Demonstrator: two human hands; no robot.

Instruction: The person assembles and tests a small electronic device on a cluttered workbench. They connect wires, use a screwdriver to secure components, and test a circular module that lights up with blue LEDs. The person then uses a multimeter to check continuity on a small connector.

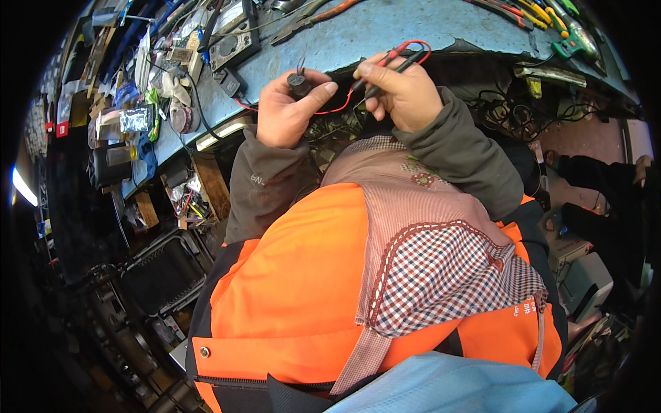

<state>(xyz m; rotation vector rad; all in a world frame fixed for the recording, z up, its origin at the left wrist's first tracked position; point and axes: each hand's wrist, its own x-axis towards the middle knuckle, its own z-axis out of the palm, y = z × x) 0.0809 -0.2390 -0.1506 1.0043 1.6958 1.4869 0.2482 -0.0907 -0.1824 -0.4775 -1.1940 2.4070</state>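
Between the thumb and fingers of my left hand (282, 118) is a small round black part (299, 85) with thin wires rising from its top. My right hand (412, 100) is closed around a pair of test probes, one a red probe (394, 52) and the other a black probe (411, 60). Their tips slant down toward my left hand; I see a gap between them and the black part. A red lead (337, 109) passes between my hands. On the bench beyond my left hand lies a multimeter (233, 47) with a dial, and a small black box (231, 82) sits beside it.
The blue workbench (385, 31) carries pliers (299, 24) at the back and a green-handled tool (570, 45) at the right. Small parts and bags (134, 120) crowd its left end. Tangled cables (516, 110) hang below its edge. Another person's dark-clothed legs (595, 180) show at the right.
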